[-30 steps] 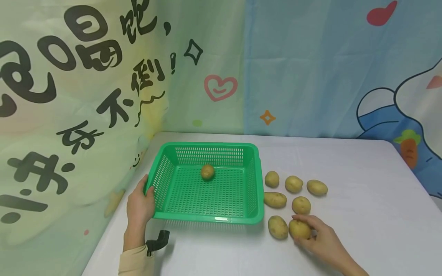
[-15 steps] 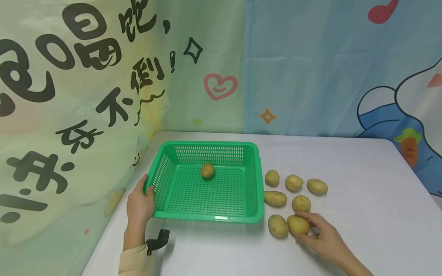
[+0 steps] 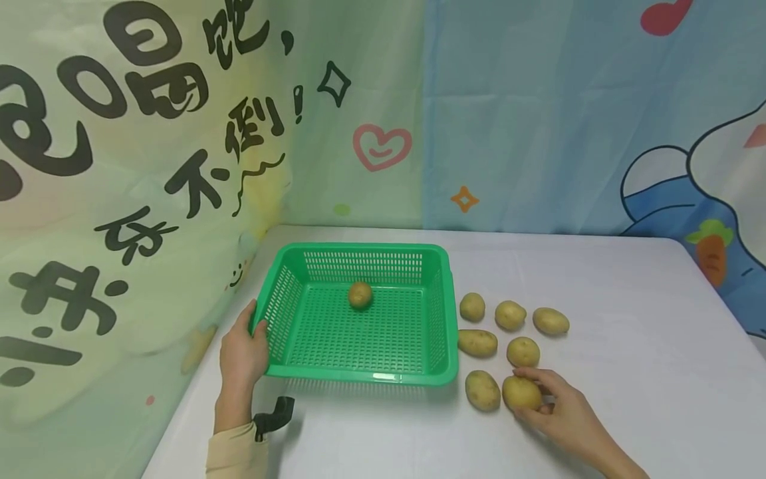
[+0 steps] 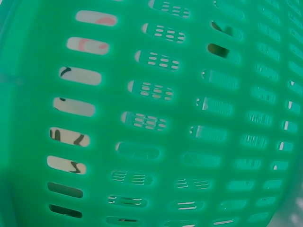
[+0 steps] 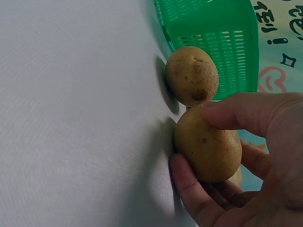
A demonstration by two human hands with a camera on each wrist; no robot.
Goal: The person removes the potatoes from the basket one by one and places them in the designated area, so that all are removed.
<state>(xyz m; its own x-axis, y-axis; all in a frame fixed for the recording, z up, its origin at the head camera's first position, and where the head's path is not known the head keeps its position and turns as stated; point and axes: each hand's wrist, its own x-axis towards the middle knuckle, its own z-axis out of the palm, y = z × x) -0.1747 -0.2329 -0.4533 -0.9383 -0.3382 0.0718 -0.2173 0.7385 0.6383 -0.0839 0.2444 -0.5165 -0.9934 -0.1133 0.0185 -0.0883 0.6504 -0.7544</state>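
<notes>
My left hand grips the left rim of a green slatted plastic basket, thumb over the edge. One potato lies inside, toward the back. The basket's slotted wall fills the left wrist view. To the right, my right hand holds a potato at the near end of the group, low over the table. In the right wrist view, the thumb lies on top of this potato and fingers curl under it. Another potato sits right beside it, toward the basket.
Several more potatoes stand in loose rows right of the basket, including a long one by its side wall and one farthest right. A white cloth covers the table. Printed curtains close off the back and left.
Over the last half second, the potato in my right hand has shifted slightly right, opening a small gap from the potato on its left. The left hand and basket stay put.
</notes>
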